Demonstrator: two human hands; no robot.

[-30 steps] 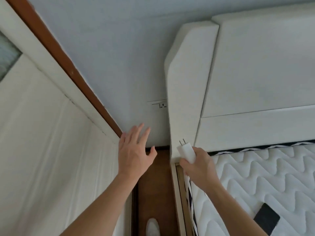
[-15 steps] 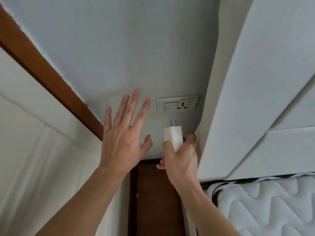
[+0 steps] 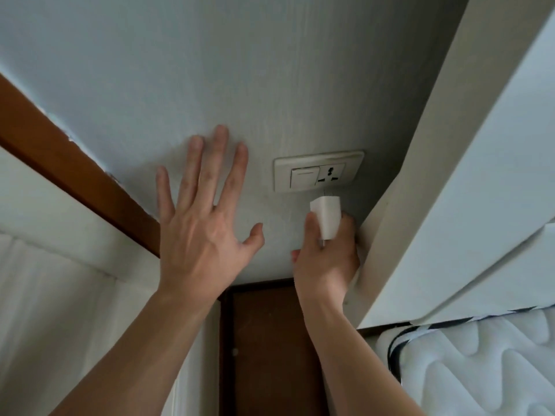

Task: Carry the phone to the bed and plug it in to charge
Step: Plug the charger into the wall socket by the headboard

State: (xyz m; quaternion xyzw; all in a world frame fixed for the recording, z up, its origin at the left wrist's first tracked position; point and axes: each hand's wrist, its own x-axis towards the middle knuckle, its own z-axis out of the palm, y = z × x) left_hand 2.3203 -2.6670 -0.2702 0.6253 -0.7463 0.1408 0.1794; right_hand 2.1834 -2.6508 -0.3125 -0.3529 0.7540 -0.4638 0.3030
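Observation:
My right hand grips a white charger plug, its prongs pointing up at the wall. The plug sits just below a cream wall socket plate with a switch on its left half and an outlet on its right half. The prongs are close under the plate, not in the outlet. My left hand is spread flat against the pale wall, left of the socket, holding nothing. The phone is out of view.
The padded white headboard stands tight against the right side of the socket. The quilted white mattress shows at bottom right. A brown door frame runs diagonally at left, with dark wooden floor in the narrow gap below.
The view has closed in on the wall. My right hand has lifted the charger plug from beside the mattress to just under the socket. My left hand has pressed flat on the wall.

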